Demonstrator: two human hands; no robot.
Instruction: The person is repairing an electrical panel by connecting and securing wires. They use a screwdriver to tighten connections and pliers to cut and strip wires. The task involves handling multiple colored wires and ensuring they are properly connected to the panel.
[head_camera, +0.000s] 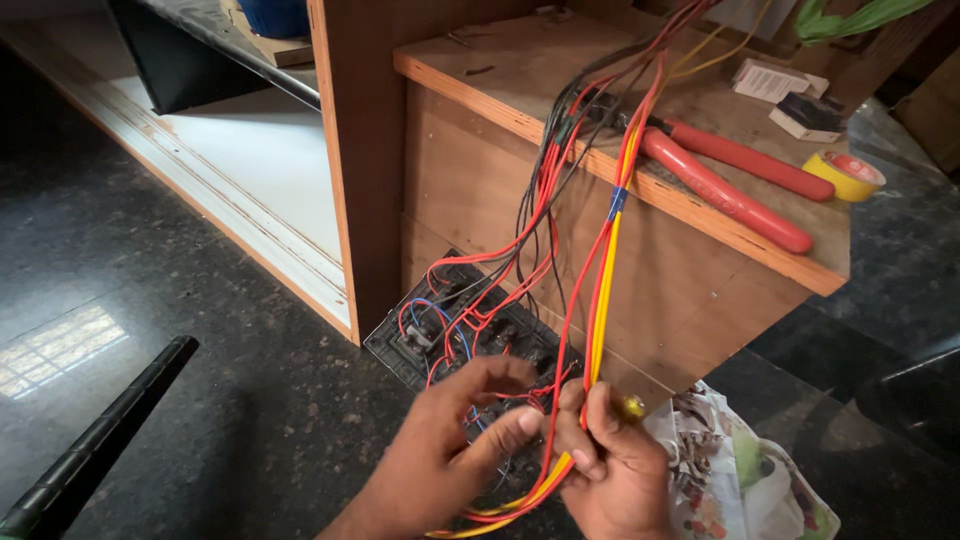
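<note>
Right hand (612, 470) pinching the red and yellow wires (598, 300) in a closed grip, low before the wooden desk (690, 290). Left hand (450, 440) half-curled, fingertips touching wires over the black switch panel (420, 345) on the floor.

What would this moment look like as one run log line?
left hand: fingers on red wires | right hand: pinching red and yellow wires | switch panel: behind hands, on floor | pliers: on wooden box
</note>
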